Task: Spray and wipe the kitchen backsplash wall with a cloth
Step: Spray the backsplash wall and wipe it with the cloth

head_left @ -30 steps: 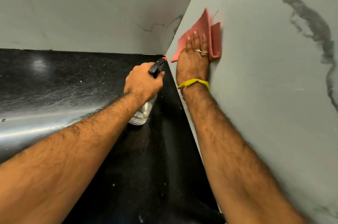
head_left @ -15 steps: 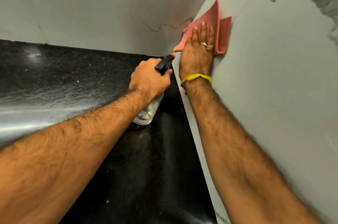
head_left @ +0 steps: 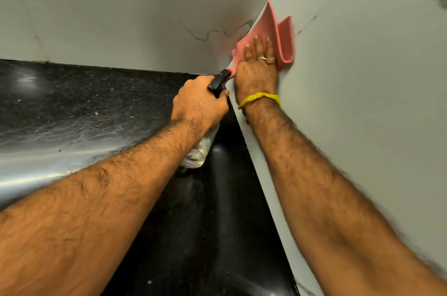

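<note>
My right hand [head_left: 257, 70] presses a folded pink cloth [head_left: 283, 39] flat against the marbled backsplash wall [head_left: 362, 102] on the right, close to the inside corner. Its fingers lie straight on the cloth, and a yellow band circles the wrist. My left hand [head_left: 199, 102] grips the neck of a clear spray bottle [head_left: 199, 150] with a black trigger head and an orange nozzle. The bottle stands on the black countertop [head_left: 96, 107] right beside the wall. Most of the bottle's upper part is hidden by my hand.
A second pale marbled wall [head_left: 121, 17] runs along the back and meets the right wall in the corner. The black countertop shows streaks and glare on its left side.
My right hand has slid the pink cloth along the wall towards the corner. My left hand keeps its hold on the spray bottle in the same spot on the counter.
</note>
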